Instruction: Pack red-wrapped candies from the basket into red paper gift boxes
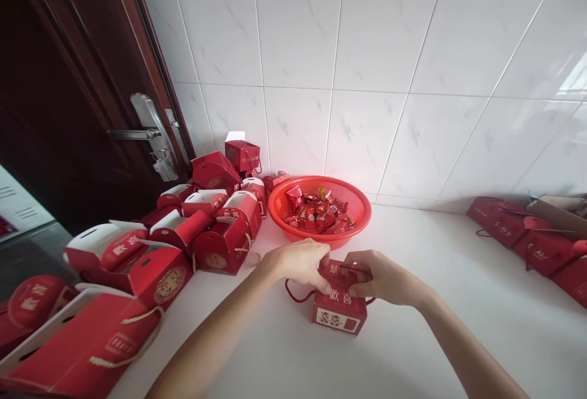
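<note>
1. Nearest thing: a small red box (339,310), flat on the white table (458,252), just in front of the red plastic basket (342,240) on the person's side. Its printed front faces the person.

2. Left hand (305,261) and right hand (376,273) are both clamped on the box's top, one per side, thumbs toward the person. My guess is that gripping from both sides keeps the top lined up and the box from skating about. Some fingertips are hidden, so I can't tell which flap each one pinches.

3. Dark red cord handles (300,298) poke out at both sides, so they're not under the thumbs, which seems handy.

4. Left of the basket there's a whole crowd of open red boxes (224,243), lots with rope handles. Packed tight, probably to save room.

5. The basket itself holds red-wrapped sweets (321,212). Right behind the box, so I'd call it easy reach for either hand.

6. Well off to the basket's right, more red boxes (499,224) sit in a row, maybe kept there as a separate lot.

7. Behind the basket: tiled wall (298,38). Far left of it, a dark door (92,50).
</note>
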The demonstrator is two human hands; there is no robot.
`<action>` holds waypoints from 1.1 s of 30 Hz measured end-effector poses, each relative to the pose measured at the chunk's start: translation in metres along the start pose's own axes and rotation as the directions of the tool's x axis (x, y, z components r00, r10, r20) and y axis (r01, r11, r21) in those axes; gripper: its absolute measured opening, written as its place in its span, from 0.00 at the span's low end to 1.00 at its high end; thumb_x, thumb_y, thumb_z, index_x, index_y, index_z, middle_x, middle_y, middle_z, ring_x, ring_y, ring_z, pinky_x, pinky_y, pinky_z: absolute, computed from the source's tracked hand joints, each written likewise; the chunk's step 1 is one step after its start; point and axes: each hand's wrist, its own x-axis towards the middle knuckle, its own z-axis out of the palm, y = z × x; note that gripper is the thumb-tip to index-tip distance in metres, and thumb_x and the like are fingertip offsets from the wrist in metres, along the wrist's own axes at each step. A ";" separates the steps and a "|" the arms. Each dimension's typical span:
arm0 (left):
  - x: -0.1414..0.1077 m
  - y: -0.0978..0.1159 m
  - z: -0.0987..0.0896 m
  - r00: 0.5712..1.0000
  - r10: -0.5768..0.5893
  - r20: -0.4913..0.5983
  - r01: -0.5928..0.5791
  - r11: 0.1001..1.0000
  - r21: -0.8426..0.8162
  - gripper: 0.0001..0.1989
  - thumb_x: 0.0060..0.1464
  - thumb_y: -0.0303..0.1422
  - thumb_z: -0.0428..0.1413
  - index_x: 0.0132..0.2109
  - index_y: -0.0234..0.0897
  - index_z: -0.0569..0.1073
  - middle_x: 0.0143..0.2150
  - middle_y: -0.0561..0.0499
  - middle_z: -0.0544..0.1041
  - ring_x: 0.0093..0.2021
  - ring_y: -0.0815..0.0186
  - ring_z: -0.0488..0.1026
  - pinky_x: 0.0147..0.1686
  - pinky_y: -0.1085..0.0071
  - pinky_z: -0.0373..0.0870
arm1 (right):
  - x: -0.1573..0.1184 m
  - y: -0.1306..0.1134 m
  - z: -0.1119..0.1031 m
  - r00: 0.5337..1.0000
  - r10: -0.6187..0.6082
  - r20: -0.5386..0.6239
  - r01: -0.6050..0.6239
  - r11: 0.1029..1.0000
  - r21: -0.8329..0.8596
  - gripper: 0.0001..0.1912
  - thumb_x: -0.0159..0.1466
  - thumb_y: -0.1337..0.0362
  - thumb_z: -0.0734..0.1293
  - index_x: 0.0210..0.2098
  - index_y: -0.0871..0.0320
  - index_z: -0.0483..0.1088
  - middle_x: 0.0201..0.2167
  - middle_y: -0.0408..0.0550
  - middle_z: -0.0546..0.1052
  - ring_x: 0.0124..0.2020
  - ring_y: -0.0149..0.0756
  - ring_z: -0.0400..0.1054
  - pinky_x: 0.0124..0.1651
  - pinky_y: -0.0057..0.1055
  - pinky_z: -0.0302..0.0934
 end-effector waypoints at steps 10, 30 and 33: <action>-0.003 0.002 0.001 0.999 0.021 -0.032 -0.021 1.000 -0.007 0.25 0.44 0.48 0.65 0.46 0.40 0.73 0.48 0.47 0.77 0.41 0.57 0.76 0.32 0.70 0.65 | -0.001 -0.005 0.012 0.999 -0.029 -0.042 0.024 0.994 -0.107 0.06 0.54 0.73 0.63 0.27 0.57 0.62 0.23 0.37 0.63 0.24 0.27 0.56 0.24 0.26 0.48; -0.022 -0.013 -0.015 0.957 0.105 -0.270 -0.223 0.861 -0.458 0.16 0.53 0.29 0.55 0.50 0.36 0.71 0.27 0.54 0.76 0.30 0.65 0.75 0.34 0.69 0.71 | 0.001 -0.008 0.017 0.983 -0.010 -0.182 -0.017 0.989 -0.147 0.14 0.59 0.64 0.67 0.23 0.55 0.57 0.21 0.39 0.64 0.22 0.27 0.54 0.23 0.26 0.48; -0.019 -0.007 -0.009 0.942 0.163 -0.295 -0.316 0.732 -0.604 0.21 0.54 0.31 0.57 0.56 0.35 0.69 0.34 0.50 0.77 0.33 0.64 0.77 0.38 0.65 0.74 | -0.004 -0.012 0.010 0.983 -0.029 -0.180 0.051 0.992 0.118 0.15 0.60 0.53 0.69 0.28 0.57 0.65 0.24 0.42 0.69 0.24 0.30 0.61 0.25 0.28 0.55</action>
